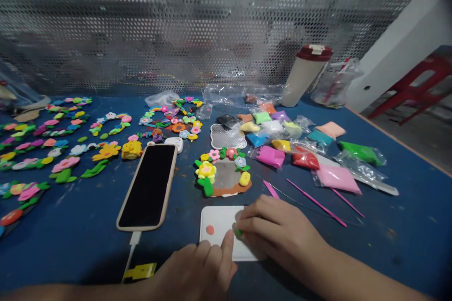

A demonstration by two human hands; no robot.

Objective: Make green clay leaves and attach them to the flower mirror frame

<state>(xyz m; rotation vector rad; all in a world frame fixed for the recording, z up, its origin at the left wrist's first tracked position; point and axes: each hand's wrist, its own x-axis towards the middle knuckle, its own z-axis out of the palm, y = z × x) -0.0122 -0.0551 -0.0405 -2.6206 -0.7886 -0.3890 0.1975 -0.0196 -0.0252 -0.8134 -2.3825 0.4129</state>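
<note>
Between the fingertips of my right hand (278,225) is a small piece of green clay (239,233), pinched just over a white board (221,215). The fingers of that hand cover much of the piece. My left hand (203,265) holds nothing visible; its index finger stretches out to the board beside the green clay, and the other fingers are curled. A flattened orange-pink dot of clay (210,230) lies on the board's left part. Behind the board sits a small mirror frame (226,174) decorated with clay flowers, leaves and a brown lower edge.
A phone (147,188) on a charging cable lies left. Several decorated clay pieces (65,164) cover the far left. Bagged coloured clay (270,156) and pink sticks (316,201) lie right. A tumbler (306,75) stands at the back, before a perforated metal panel (176,28).
</note>
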